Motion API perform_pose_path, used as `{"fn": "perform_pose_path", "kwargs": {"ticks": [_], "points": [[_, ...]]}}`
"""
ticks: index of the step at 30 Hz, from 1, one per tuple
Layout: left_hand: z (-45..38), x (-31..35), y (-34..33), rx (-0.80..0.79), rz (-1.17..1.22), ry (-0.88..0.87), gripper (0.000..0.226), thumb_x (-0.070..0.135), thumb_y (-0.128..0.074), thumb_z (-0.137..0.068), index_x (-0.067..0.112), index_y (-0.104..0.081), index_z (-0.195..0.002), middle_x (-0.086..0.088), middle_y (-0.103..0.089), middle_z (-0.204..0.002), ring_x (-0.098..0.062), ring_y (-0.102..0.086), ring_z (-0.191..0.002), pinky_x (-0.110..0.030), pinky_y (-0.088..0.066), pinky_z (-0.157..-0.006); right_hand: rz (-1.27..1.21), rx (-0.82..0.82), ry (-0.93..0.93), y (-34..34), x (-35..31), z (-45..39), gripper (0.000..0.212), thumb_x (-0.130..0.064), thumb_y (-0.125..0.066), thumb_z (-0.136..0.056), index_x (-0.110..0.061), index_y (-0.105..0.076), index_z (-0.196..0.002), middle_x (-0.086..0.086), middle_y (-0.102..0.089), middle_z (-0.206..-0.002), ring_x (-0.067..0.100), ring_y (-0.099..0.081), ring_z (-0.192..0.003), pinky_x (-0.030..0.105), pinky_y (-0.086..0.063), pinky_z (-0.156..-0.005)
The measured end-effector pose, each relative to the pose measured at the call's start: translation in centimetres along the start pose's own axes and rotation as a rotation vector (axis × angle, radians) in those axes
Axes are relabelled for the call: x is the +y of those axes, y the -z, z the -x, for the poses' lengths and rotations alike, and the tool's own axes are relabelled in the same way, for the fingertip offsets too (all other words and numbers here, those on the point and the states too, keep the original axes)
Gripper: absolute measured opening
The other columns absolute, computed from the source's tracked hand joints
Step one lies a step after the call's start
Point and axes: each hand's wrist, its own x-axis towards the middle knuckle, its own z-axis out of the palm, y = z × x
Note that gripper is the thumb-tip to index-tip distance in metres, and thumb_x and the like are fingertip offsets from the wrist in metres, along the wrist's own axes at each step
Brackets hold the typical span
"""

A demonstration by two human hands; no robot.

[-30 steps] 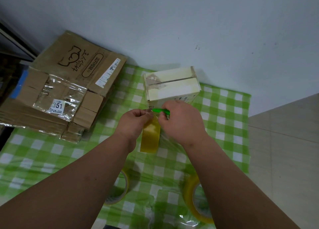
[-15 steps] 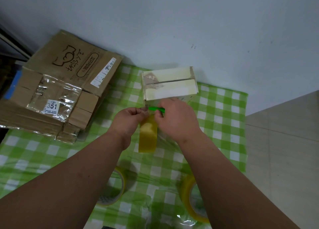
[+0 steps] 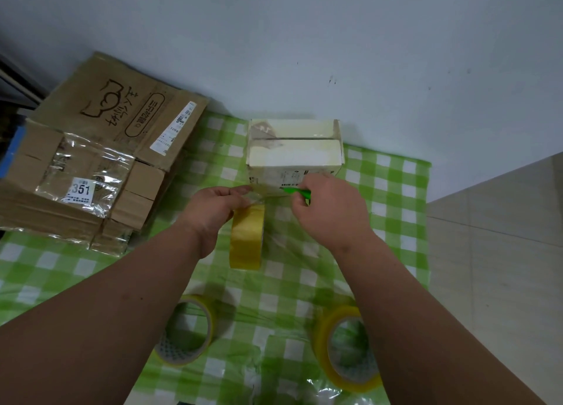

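The small white carton [image 3: 294, 153] stands on the green checked cloth [image 3: 390, 191] close to the wall. It looks light, and nothing pins it. A pull on the tape towards the person could drag or tip it, and the strip would then set crooked on its front face.

The yellow tape roll [image 3: 247, 237] hangs edge-on below the left hand [image 3: 213, 209], just in front of the carton. That hand's fingers are curled in at the top of the roll. Whether they hook the core or pinch the film I cannot tell. If the hold slackens, the roll drops and peels the fresh tape off the carton.

The clear strip [image 3: 259, 195] runs from the roll to the carton's lower front. If it goes slack at the cut, it may fold back and stick to itself.

The right hand [image 3: 330, 209] is closed round a small green cutter [image 3: 297, 192], whose tip sits at the strip beside the carton. The left fingertips are near, so a slip of the blade sideways could nick them or score the carton.

As for containers, the stack of flattened brown cartons [image 3: 100, 148] at the left is folded flat and so holds nothing. Part of it is wrapped in clear film with a label reading 351. The white carton's top flaps are closed, so what is inside is hidden.
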Motion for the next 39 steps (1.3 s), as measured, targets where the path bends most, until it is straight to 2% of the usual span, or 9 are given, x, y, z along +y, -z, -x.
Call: {"fn": "perform_pose_path", "kwargs": {"ticks": [8, 12, 14, 17, 20, 23, 26, 31, 39], "points": [[0.6, 0.0, -0.7, -0.042, -0.024, 0.021, 0.009, 0.000, -0.067, -0.087, 0.007, -0.066, -0.080, 0.002, -0.072, -0.111, -0.015, -0.068, -0.093, -0.025, -0.051, -0.070, 0.106, -0.229, -0.132, -4.0, 2.3, 2.3, 0.028, -0.027, -0.047, -0.094, -0.019, -0.055, -0.119, 0.002, -0.061, -0.111, 0.026, -0.060, -0.100, 0.040, -0.037, -0.091], [0.7, -0.3, -0.3, -0.058, -0.070, -0.010, 0.012, 0.003, -0.068, -0.087, 0.009, -0.065, -0.076, -0.001, -0.074, -0.109, -0.019, -0.066, -0.103, -0.033, -0.051, -0.090, 0.189, -0.372, -0.137, -5.0, 2.6, 3.0, 0.043, -0.024, -0.046, -0.092, -0.026, -0.052, -0.134, 0.002, -0.054, -0.127, 0.027, -0.049, -0.118, 0.044, -0.033, -0.102], [0.7, -0.4, -0.1, -0.059, -0.103, -0.039, 0.008, 0.004, -0.068, -0.087, 0.006, -0.067, -0.079, -0.001, -0.074, -0.107, -0.020, -0.065, -0.102, -0.037, -0.049, -0.096, 0.151, -0.261, -0.097, -4.5, 2.2, 2.7, 0.039, -0.024, -0.046, -0.091, -0.022, -0.060, -0.128, 0.004, -0.054, -0.125, 0.028, -0.050, -0.117, 0.043, -0.032, -0.101], [1.0, -0.6, 0.2, -0.033, -0.184, -0.127, 0.008, 0.005, -0.069, -0.086, 0.005, -0.067, -0.079, 0.001, -0.071, -0.102, -0.019, -0.063, -0.098, -0.030, -0.047, -0.086, -0.044, 0.167, 0.061, -2.7, 0.3, 1.4, 0.025, -0.021, -0.051, -0.085, -0.012, -0.070, -0.099, 0.006, -0.057, -0.099, 0.027, -0.054, -0.093, 0.035, -0.033, -0.081], [1.4, -0.6, 0.2, 0.046, -0.301, -0.270, 0.016, 0.005, -0.070, -0.086, 0.008, -0.065, -0.072, -0.005, -0.058, -0.113, -0.018, -0.060, -0.104, -0.023, -0.045, -0.083, -0.087, 0.479, 0.140, -1.2, -1.5, -0.2, 0.023, -0.016, -0.065, -0.076, -0.012, -0.069, -0.099, 0.008, -0.057, -0.102, 0.027, -0.050, -0.095, 0.035, -0.035, -0.079], [1.8, -0.5, 0.3, 0.069, -0.286, -0.349, 0.021, 0.005, -0.070, -0.087, 0.008, -0.063, -0.068, 0.003, -0.050, -0.125, -0.003, -0.060, -0.108, -0.009, -0.045, -0.078, -0.011, 0.413, 0.140, -1.0, -2.1, -1.6, 0.045, -0.027, -0.069, -0.079, -0.017, -0.065, -0.122, 0.009, -0.054, -0.136, 0.033, -0.045, -0.127, 0.047, -0.035, -0.102], [2.2, -0.5, 0.6, 0.020, -0.301, -0.403, 0.022, 0.004, -0.069, -0.088, 0.010, -0.062, -0.067, 0.013, -0.046, -0.139, 0.004, -0.059, -0.111, -0.021, -0.048, -0.089, 0.090, 0.223, 0.125, -1.6, -2.1, -2.4, 0.059, -0.046, -0.065, -0.086, -0.025, -0.052, -0.140, 0.004, -0.037, -0.155, 0.031, -0.025, -0.145, 0.052, -0.017, -0.116], [2.7, -0.6, 0.6, 0.032, -0.454, -0.485, 0.016, 0.008, -0.069, -0.087, 0.002, -0.065, -0.073, 0.015, -0.038, -0.151, -0.001, -0.055, -0.120, -0.024, -0.044, -0.095, 0.119, 0.249, 0.058, -2.5, -2.4, -3.5, 0.062, -0.061, -0.062, -0.081, -0.029, -0.053, -0.134, 0.001, -0.045, -0.146, 0.030, -0.032, -0.139, 0.052, -0.017, -0.113], [3.3, -2.1, -0.4, 0.148, -0.537, -0.585, 0.030, 0.007, -0.068, -0.089, 0.014, -0.052, -0.064, 0.011, -0.030, -0.158, -0.007, -0.040, -0.137, 0.006, -0.025, -0.088, 0.112, 0.310, 0.056, -3.2, -2.5, -4.3, 0.059, -0.061, -0.064, -0.079, -0.029, -0.057, -0.127, 0.002, -0.050, -0.138, 0.028, -0.038, -0.131, 0.050, -0.020, -0.109]]}}
